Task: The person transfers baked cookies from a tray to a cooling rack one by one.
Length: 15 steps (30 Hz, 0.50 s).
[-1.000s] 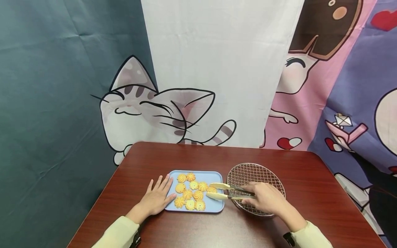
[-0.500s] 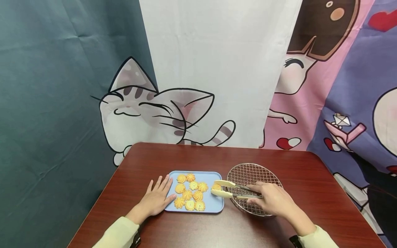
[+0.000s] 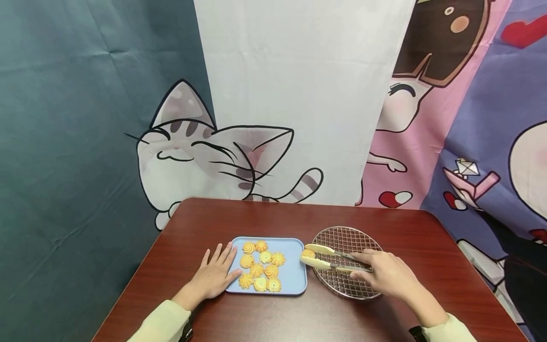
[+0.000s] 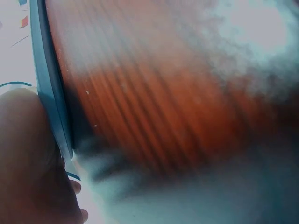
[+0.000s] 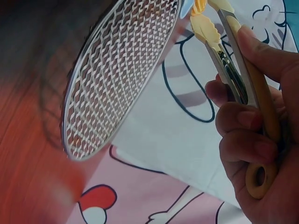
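My right hand (image 3: 386, 273) grips a pair of tongs (image 3: 331, 265) with cream tips and metal arms. Between the tips sits a swirled butter cookie (image 3: 308, 254), over the gap where the tray's right edge meets the round wire rack (image 3: 348, 285). In the right wrist view, fingers curl round the tongs' handles and part of the cookie (image 5: 198, 6) shows at the top. The left hand (image 3: 211, 276) lies flat with spread fingers, its fingertips at the left edge of the blue tray (image 3: 295, 280). Several cookies (image 3: 257, 270) lie on that tray.
The brown wooden table (image 3: 256, 216) carries the tray on the left and the rack on the right. A cloth backdrop (image 3: 307, 95) with cartoon prints hangs behind the table's far edge. The left wrist view shows mostly blurred tabletop (image 4: 154, 102).
My right hand has moved right with the tongs, carrying one cookie from the tray's right side to the rack's left edge. The left hand has stayed in place.
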{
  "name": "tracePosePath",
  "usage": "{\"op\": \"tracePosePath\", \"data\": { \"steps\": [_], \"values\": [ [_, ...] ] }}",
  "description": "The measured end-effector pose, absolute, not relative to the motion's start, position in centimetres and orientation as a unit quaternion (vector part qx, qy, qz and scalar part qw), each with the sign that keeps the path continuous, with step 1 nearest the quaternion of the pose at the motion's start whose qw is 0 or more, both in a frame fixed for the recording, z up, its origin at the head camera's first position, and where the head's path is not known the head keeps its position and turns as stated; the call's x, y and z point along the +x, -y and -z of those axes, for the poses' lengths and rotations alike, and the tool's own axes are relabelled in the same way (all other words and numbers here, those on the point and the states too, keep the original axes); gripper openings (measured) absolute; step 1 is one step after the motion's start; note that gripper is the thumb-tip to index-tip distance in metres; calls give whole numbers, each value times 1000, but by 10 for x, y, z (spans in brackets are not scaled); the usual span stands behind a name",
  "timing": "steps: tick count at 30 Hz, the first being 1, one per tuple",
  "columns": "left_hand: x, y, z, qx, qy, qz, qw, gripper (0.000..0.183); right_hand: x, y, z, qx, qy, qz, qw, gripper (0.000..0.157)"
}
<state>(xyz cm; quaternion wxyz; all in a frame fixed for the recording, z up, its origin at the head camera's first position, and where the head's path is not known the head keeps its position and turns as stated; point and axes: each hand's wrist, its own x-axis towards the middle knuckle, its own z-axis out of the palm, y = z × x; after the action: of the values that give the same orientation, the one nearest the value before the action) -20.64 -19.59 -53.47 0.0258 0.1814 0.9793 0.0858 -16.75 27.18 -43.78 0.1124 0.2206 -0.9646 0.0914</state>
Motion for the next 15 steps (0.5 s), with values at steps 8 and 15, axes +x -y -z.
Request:
{"op": "tracePosePath", "data": {
  "steps": [8,15],
  "values": [
    [-207,195,535,180,-980,-82,28,75,-171,-290,434,212,965,-97,118,47],
    [-207,195,535,178,-980,-81,30,75,-174,-304,436,197,967,-109,122,49]
  ]
}}
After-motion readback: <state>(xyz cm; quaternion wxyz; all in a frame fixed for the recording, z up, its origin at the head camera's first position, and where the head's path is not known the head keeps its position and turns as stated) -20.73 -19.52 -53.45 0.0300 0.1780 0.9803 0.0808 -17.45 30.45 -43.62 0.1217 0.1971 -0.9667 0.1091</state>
